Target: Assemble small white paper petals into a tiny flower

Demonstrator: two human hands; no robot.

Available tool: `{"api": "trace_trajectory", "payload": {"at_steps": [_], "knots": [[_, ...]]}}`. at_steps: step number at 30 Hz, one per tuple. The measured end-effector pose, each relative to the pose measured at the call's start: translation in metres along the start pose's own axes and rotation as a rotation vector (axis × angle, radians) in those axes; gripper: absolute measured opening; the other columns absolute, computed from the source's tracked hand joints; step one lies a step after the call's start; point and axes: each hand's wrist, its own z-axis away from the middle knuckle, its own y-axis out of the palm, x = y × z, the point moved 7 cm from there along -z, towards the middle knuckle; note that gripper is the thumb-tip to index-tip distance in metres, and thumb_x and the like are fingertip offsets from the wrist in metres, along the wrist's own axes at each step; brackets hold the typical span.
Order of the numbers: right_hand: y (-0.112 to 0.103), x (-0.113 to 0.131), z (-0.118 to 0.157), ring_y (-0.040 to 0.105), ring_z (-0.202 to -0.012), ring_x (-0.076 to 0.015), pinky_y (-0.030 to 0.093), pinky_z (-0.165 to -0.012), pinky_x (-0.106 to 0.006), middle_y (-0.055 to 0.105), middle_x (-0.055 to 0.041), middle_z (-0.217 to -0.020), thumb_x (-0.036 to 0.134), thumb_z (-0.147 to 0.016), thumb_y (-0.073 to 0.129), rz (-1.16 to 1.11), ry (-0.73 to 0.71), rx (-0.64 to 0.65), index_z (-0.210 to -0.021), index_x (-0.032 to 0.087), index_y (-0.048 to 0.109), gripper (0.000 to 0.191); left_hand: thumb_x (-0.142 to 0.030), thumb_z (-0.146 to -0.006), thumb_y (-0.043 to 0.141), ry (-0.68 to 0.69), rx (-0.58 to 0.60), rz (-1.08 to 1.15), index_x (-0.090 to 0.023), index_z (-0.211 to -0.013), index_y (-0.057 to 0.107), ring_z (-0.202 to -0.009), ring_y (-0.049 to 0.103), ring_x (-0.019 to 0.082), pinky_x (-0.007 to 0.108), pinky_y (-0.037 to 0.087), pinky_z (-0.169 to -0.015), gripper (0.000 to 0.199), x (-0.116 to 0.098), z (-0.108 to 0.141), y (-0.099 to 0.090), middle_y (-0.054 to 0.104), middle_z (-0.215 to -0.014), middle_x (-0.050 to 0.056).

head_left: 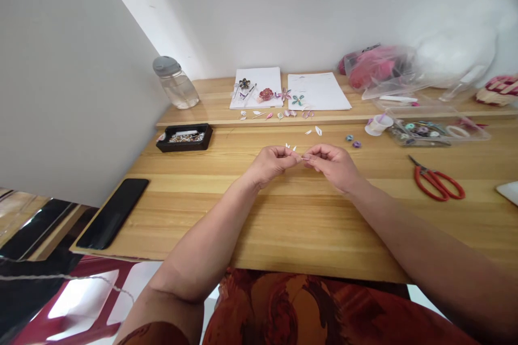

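Note:
Over the middle of the wooden table [283, 215], my left hand [275, 164] and my right hand [329, 165] meet almost fingertip to fingertip. Both are closed in a pinch on a thin, small piece [304, 159] between them, too fine to make out well. White petal-like tips [288, 146] show just behind the fingers. Beyond my right hand lie a white petal [318, 131] and two small spools, one blue [349, 138], one purple [356, 144]. A row of small petals, among them a pink one [269, 116], lies along the raised shelf's edge.
Red-handled scissors [439, 183] lie right, below a clear tray [437, 128] and white spool [379, 124]. A black bead box [184, 137], bottle [178, 83] and phone [114, 213] are left. Papers [319, 91] and flower ornaments [266, 95] lie on the shelf.

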Motion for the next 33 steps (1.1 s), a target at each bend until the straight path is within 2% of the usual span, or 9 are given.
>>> {"api": "trace_trajectory", "payload": {"at_steps": [4,8,10,13,17,19,24,28,33], "knots": [[0.007,0.008,0.006,0.045,-0.055,-0.0111,0.036,-0.053,-0.026,0.06,0.0004,-0.064,0.041,-0.077,0.072,0.11,-0.072,0.033,-0.073,0.019,0.067,0.023,-0.043,-0.061,0.081,0.05,-0.137,0.095,-0.014,-0.073,0.068,-0.054,0.039,0.005,0.023,0.03,-0.054,0.034,0.001,-0.005,-0.01,0.06,-0.069,-0.001],[0.013,0.019,0.015,0.046,-0.056,-0.012,0.037,-0.053,-0.027,0.058,0.0007,-0.064,0.036,-0.082,0.067,0.211,-0.169,0.047,-0.075,0.019,0.068,0.018,-0.039,-0.064,0.077,0.133,-0.269,-0.041,-0.014,-0.071,0.066,-0.059,0.047,0.007,0.023,0.035,-0.058,0.028,-0.002,-0.006,-0.019,0.064,-0.07,0.0],[0.011,0.021,0.017,0.05,-0.057,-0.0129,0.039,-0.054,-0.027,0.059,0.0001,-0.064,0.035,-0.084,0.066,0.211,-0.187,0.03,-0.078,0.02,0.068,0.017,-0.034,-0.065,0.074,0.162,-0.261,-0.188,-0.014,-0.07,0.066,-0.059,0.048,0.008,0.023,0.034,-0.057,0.022,-0.004,-0.006,-0.017,0.063,-0.068,0.0],[0.004,0.021,0.013,0.055,-0.061,-0.0142,0.043,-0.058,-0.028,0.064,-0.0017,-0.069,0.035,-0.084,0.066,0.193,-0.195,-0.014,-0.08,0.019,0.069,0.017,-0.03,-0.065,0.07,0.144,-0.155,-0.342,-0.014,-0.069,0.066,-0.056,0.044,0.008,0.023,0.031,-0.054,0.017,-0.003,-0.004,-0.008,0.057,-0.062,-0.001],[0.0,0.013,0.005,0.057,-0.064,-0.0149,0.046,-0.062,-0.03,0.067,-0.0025,-0.072,0.037,-0.08,0.07,0.113,-0.159,-0.042,-0.077,0.02,0.069,0.018,-0.033,-0.067,0.072,0.082,0.024,-0.275,-0.013,-0.072,0.067,-0.057,0.041,0.008,0.023,0.029,-0.054,0.022,-0.003,0.001,0.004,0.055,-0.063,-0.002],[0.0,0.005,0.002,0.057,-0.065,-0.0151,0.049,-0.064,-0.031,0.066,-0.0023,-0.072,0.041,-0.076,0.074,-0.003,-0.084,-0.032,-0.077,0.02,0.069,0.022,-0.037,-0.067,0.075,0.061,0.056,-0.186,-0.013,-0.074,0.068,-0.057,0.041,0.007,0.023,0.029,-0.054,0.026,-0.004,0.003,0.005,0.055,-0.064,-0.002],[0.003,-0.005,0.0,0.055,-0.062,-0.0133,0.047,-0.062,-0.03,0.062,-0.0001,-0.068,0.043,-0.069,0.08,-0.138,0.042,-0.019,-0.072,0.02,0.068,0.026,-0.043,-0.066,0.078,0.048,-0.047,-0.007,-0.014,-0.075,0.068,-0.054,0.036,0.005,0.023,0.026,-0.052,0.032,-0.004,0.0,-0.003,0.057,-0.066,-0.002],[0.007,0.007,0.006,0.048,-0.057,-0.0118,0.039,-0.056,-0.028,0.06,0.0002,-0.064,0.038,-0.076,0.072,0.098,-0.062,0.017,-0.072,0.019,0.068,0.021,-0.041,-0.065,0.079,0.074,-0.155,0.046,-0.013,-0.075,0.068,-0.056,0.04,0.005,0.023,0.029,-0.053,0.031,-0.001,-0.005,-0.01,0.062,-0.072,0.0],[0.007,0.021,0.013,0.046,-0.056,-0.0116,0.036,-0.054,-0.027,0.059,0.0006,-0.063,0.034,-0.081,0.067,0.234,-0.165,0.004,-0.076,0.018,0.07,0.017,-0.035,-0.068,0.074,0.151,-0.233,-0.173,-0.013,-0.071,0.067,-0.059,0.047,0.008,0.022,0.035,-0.057,0.024,-0.003,-0.006,-0.015,0.063,-0.068,0.001]]}}
